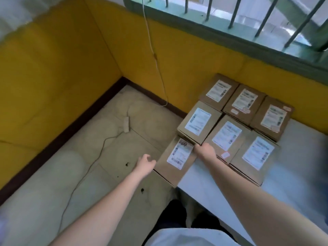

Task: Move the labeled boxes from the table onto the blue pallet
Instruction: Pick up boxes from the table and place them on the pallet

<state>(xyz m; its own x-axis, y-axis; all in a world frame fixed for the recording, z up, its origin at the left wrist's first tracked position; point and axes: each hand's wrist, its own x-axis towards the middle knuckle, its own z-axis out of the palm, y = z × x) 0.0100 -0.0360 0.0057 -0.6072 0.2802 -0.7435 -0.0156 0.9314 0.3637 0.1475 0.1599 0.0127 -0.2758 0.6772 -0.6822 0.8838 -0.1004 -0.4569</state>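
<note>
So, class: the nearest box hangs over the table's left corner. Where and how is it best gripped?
Take the overhanging box by its two opposite side edges. The right hand already sits at its far right corner; the left hand can probably come from the open floor side, since that edge juts past the table.

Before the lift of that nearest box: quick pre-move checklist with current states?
1. Right hand on the nearest box: ok, it grips the far right corner.
2. Left hand on the box: not ok, it hovers open beside the left edge, apart from it.
3. Box support: not ok, it overhangs the table corner.
4. Neighbouring boxes clear: cannot tell, they look to be touching.
5. Floor path: not ok, a cable and power strip lie there.
6. Blue pallet located: cannot tell, not in view.
</note>
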